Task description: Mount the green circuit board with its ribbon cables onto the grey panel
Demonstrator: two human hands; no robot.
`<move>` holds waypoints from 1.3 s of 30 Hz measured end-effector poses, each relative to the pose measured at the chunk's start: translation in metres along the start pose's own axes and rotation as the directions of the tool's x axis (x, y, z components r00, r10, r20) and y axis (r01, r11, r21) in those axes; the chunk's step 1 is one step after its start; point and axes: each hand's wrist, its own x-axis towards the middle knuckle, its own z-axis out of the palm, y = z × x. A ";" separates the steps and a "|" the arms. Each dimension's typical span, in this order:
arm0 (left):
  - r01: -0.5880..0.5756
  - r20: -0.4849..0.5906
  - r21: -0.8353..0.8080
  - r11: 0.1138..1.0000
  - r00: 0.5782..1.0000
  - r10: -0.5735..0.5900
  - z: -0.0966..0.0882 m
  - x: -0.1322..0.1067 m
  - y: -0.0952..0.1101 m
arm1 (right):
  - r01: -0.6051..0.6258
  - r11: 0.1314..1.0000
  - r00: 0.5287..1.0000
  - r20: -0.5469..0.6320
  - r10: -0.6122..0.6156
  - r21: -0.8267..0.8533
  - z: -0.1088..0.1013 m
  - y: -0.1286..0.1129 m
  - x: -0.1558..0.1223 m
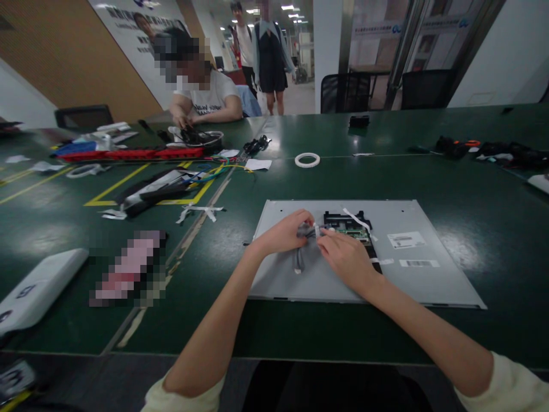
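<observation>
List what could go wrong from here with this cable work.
The left hand grips the grey cable right beside the circuit board; a tug could strain where it joins. The right hand lies partly over the board and may press on components. Loose white tape strips could snag the cable.

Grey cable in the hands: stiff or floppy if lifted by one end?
Probably floppy: the grey cable bends and droops onto the grey panel below the left hand. Likely light, since the right hand pinches it with fingertips. One end seems to run to the circuit board, so it may tug.
</observation>
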 end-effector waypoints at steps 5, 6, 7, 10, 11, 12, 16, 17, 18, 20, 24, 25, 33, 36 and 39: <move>0.034 0.034 -0.016 0.999 0.999 -0.033 -0.002 0.000 0.004 | 0.025 1.000 0.999 0.040 -0.025 -0.016 0.000 -0.002 0.000; 0.039 0.037 -0.017 0.999 0.999 -0.039 -0.002 0.000 0.004 | 0.036 0.999 0.999 0.042 -0.035 -0.024 0.001 -0.002 0.000; 0.042 0.040 -0.019 0.999 0.998 -0.042 -0.002 0.001 0.003 | 0.052 0.998 0.998 0.045 -0.051 -0.031 0.001 -0.002 0.001; 0.046 0.050 -0.026 0.999 0.998 -0.045 -0.001 0.001 0.002 | 0.109 0.993 0.993 0.052 -0.107 -0.036 0.003 -0.002 0.002; 0.048 0.053 -0.025 0.999 0.997 -0.047 -0.001 0.001 0.002 | 0.121 0.992 0.991 0.056 -0.119 -0.036 0.004 -0.002 0.002; 0.050 0.056 -0.024 0.998 0.997 -0.048 -0.001 0.001 0.002 | 0.128 0.991 0.990 0.061 -0.126 -0.036 0.004 -0.002 0.002; 0.036 0.052 -0.008 0.999 0.998 -0.035 -0.001 0.000 0.002 | 0.111 0.994 0.992 0.063 -0.109 -0.021 0.003 -0.002 0.003; 0.031 0.048 -0.002 1.000 0.998 -0.031 -0.001 0.000 0.002 | 0.085 0.996 0.995 0.046 -0.085 -0.009 0.002 -0.002 0.003; 0.026 0.043 0.004 1.000 0.999 -0.027 -0.001 0.000 0.002 | 0.048 0.999 0.999 0.021 -0.048 0.006 0.001 -0.001 0.003; 0.020 0.032 0.014 1.000 0.999 -0.020 -0.001 0.000 0.002 | -0.038 0.999 0.998 -0.045 0.040 0.036 -0.001 0.000 0.004; 0.012 0.000 0.003 1.000 1.000 -0.012 0.000 -0.002 0.002 | -0.122 0.990 0.980 -0.150 0.131 0.066 -0.005 0.001 0.004; 0.018 -0.003 -0.010 1.000 1.000 -0.018 0.000 -0.002 0.002 | -0.127 0.989 0.978 -0.160 0.137 0.069 -0.005 0.001 0.004; 0.075 -0.010 -0.218 0.973 0.997 -0.079 0.003 0.002 0.007 | -0.162 0.982 0.969 -0.172 0.177 0.098 -0.004 0.002 0.002; 0.068 -0.051 -0.297 0.953 0.995 -0.086 0.010 0.005 0.004 | -0.169 0.980 0.967 -0.173 0.186 0.106 -0.004 0.002 0.003; 0.065 -0.098 -0.333 0.941 0.990 -0.103 0.015 0.007 -0.001 | -0.161 0.982 0.966 -0.186 0.178 0.102 -0.004 0.002 0.004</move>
